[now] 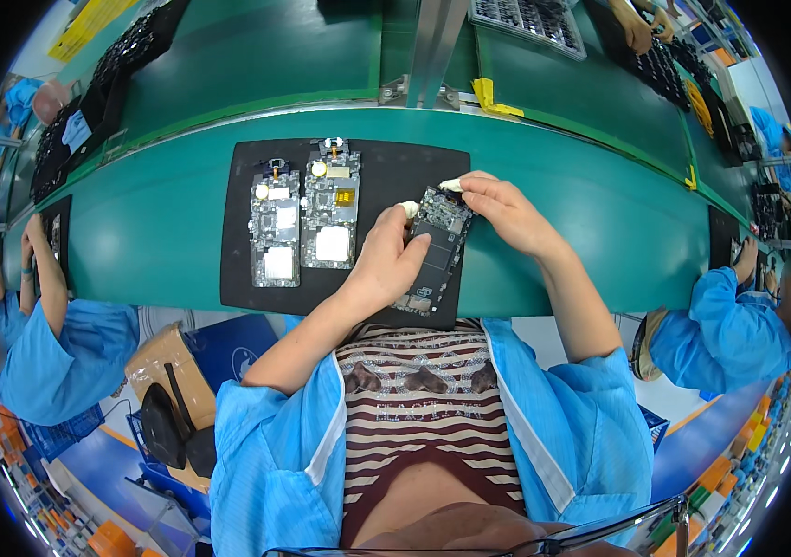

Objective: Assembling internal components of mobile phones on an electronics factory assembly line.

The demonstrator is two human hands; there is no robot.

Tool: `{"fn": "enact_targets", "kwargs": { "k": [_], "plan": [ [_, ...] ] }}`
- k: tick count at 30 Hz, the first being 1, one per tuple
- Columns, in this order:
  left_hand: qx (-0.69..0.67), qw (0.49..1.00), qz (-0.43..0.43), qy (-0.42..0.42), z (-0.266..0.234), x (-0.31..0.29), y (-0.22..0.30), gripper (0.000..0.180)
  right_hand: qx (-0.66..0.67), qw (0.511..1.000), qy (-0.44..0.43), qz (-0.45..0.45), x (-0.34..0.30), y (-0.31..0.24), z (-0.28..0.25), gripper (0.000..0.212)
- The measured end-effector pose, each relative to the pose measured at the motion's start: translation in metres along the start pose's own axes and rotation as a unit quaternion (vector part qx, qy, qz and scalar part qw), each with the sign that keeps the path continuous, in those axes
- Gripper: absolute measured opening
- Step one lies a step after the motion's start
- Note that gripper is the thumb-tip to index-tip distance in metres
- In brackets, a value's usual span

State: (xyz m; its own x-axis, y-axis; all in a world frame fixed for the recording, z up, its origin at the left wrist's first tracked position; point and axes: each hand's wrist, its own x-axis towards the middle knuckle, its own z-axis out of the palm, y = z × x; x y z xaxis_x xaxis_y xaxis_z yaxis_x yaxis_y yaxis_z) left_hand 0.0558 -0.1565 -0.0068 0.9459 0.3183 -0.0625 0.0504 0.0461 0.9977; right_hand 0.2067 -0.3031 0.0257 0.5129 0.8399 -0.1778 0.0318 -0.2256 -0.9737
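My left hand [388, 256] is closed on the left edge of a dark circuit board [437, 246], thumb across its face. The board is tilted over the right side of a black mat [377, 172]. At the board's upper end, my right hand [507, 212] pinches the top corner with finger and thumb. White covers sit on fingertips of both hands. Two more circuit boards lie on the mat to the left: one [275, 223] with a bright silver square, the other [330, 204] with a yellow patch and a similar square.
A green workbench [154, 241] carries the mat. Beyond a metal rail with an upright post [437, 56] runs a green surface holding a parts tray [530, 23] and yellow tape [493, 97]. Co-workers in blue sit left [70, 343] and right [720, 325]. A cardboard box [173, 371] stands lower left.
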Motion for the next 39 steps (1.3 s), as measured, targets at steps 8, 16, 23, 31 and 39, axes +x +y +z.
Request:
{"fn": "enact_targets", "kwargs": {
  "k": [8,16,23,31,39],
  "plan": [
    [0.481,0.856,0.149,0.114,-0.012,-0.005,0.046,0.038,-0.183,0.979,-0.015,-0.088,0.001,-0.004,0.0,0.028],
    [0.636,0.744,0.095,0.179,-0.036,0.019,0.039,0.026,-0.118,0.993,0.007,0.001,-0.003,-0.014,-0.002,0.036],
    [0.666,0.727,0.071,0.151,-0.045,0.023,0.052,0.014,-0.122,0.992,0.033,-0.003,-0.004,-0.013,-0.004,0.04],
    [0.31,0.942,0.072,0.111,-0.08,0.011,0.071,0.019,-0.046,0.993,0.073,-0.077,0.004,-0.018,0.015,0.04],
    [-0.049,0.995,-0.07,-0.057,-0.06,-0.013,0.074,0.021,0.346,0.925,-0.099,0.121,0.019,-0.028,0.036,0.041]
  ]
}}
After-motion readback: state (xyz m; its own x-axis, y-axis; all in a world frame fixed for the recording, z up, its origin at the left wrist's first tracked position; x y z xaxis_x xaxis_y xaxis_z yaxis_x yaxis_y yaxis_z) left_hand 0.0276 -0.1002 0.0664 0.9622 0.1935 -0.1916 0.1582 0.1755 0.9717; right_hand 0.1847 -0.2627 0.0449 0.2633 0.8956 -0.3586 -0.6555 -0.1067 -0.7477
